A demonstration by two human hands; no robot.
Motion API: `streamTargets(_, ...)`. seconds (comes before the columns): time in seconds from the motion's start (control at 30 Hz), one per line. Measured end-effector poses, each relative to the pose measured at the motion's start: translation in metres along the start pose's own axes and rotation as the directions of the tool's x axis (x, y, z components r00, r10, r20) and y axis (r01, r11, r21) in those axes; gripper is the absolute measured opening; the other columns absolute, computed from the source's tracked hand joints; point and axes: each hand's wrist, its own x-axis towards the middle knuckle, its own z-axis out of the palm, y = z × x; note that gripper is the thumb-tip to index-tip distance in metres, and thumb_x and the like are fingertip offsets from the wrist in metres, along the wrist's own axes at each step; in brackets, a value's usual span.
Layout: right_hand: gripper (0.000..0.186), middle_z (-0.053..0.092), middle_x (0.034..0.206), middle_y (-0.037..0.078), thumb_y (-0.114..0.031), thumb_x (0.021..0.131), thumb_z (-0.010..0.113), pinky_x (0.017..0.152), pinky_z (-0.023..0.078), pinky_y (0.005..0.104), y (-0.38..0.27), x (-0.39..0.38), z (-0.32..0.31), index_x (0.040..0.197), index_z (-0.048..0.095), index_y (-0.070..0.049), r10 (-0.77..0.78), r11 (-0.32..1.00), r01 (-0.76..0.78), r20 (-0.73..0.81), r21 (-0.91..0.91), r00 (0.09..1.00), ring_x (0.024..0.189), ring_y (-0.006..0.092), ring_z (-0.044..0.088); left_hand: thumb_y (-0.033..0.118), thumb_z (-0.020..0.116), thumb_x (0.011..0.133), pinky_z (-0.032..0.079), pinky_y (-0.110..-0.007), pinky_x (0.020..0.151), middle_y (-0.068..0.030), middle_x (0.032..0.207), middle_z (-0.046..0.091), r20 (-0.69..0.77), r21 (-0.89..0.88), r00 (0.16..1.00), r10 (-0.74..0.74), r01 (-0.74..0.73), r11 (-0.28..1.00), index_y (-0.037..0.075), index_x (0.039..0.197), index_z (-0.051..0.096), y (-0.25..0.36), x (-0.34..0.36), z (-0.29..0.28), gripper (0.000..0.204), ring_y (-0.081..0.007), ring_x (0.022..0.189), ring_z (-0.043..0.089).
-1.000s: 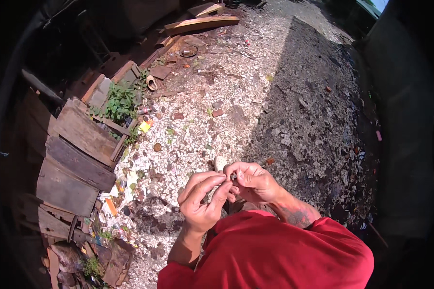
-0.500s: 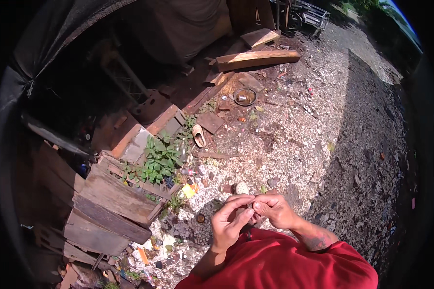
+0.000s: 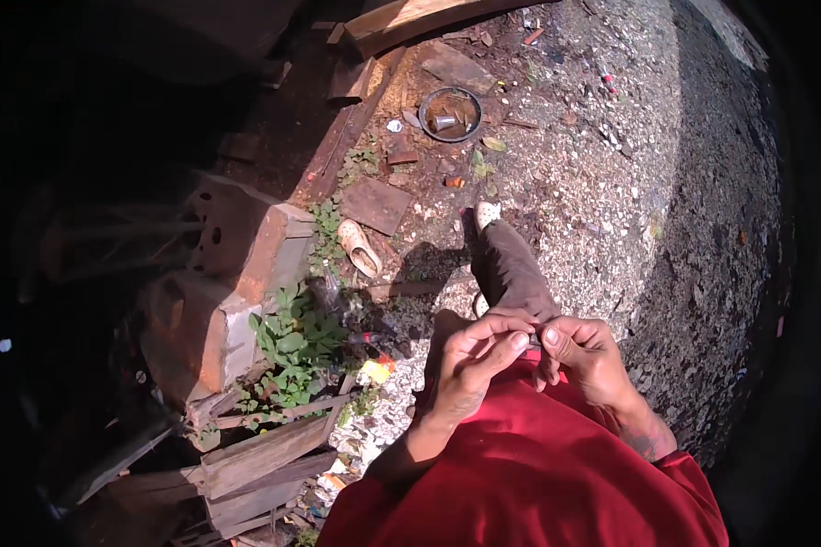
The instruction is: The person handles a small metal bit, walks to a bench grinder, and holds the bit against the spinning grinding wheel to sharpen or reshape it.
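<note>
Both my hands are close together in front of my red shirt (image 3: 520, 456), above my outstretched leg. The thumb and fingers of my left hand (image 3: 479, 360) are pinched together. My right hand (image 3: 584, 356) pinches the same way, its fingertips almost meeting the left ones. Something small and dark seems to lie between the fingertips, too small to make out. Below, a cream clog (image 3: 487, 215) is on my forward foot, and the brown trouser leg (image 3: 513, 269) runs back under my hands.
An empty-looking cream clog (image 3: 360, 248) lies on the ground by leafy green plants (image 3: 296, 342). Beyond it sits a round black pan (image 3: 450, 114) with brown contents. Concrete blocks (image 3: 237, 342) and weathered boards (image 3: 269, 460) line the left side. A thick wooden beam (image 3: 420, 23) lies at the top.
My view has shifted forward, and one leg has stepped ahead over the gravel. Both hands stay pinched together, now further right in view and slightly higher.
</note>
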Motion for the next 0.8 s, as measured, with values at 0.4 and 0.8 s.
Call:
streamTargets(0.4, 0.03, 0.059, 0.059, 0.004, -0.023, 0.101, 0.058, 0.049, 0.042, 0.0236, -0.214, 0.404, 0.209, 0.085, 0.065, 0.001, 0.218, 0.814, -0.051, 0.221, -0.579, 0.951, 0.051, 0.0111, 0.058, 0.006, 0.067, 0.094, 0.047, -0.026, 0.088, -0.0051, 0.103, 0.066, -0.464, -0.081, 0.861, 0.208, -0.275, 0.958, -0.002, 0.105, 0.066, 0.284, 0.21, -0.178, 0.014, -0.0107, 0.098, 0.061)
streamTargets(0.8, 0.023, 0.067, 0.097, 0.009, -0.016, 0.1, 0.059, 0.077, 0.056, 0.03, -0.274, 0.739, 0.585, 0.111, 0.06, 0.005, 0.541, 0.83, -0.284, 0.573, -0.48, 0.615, 0.081, 0.0159, 0.066, 0.014, 0.061, 0.095, 0.05, -0.032, 0.083, -0.0118, 0.101, 0.068, -0.81, -0.096, 0.491, 0.321, -0.651, 0.753, -0.005, 0.106, 0.062, 0.601, 0.268, -0.435, 0.022, -0.0184, 0.092, 0.064)
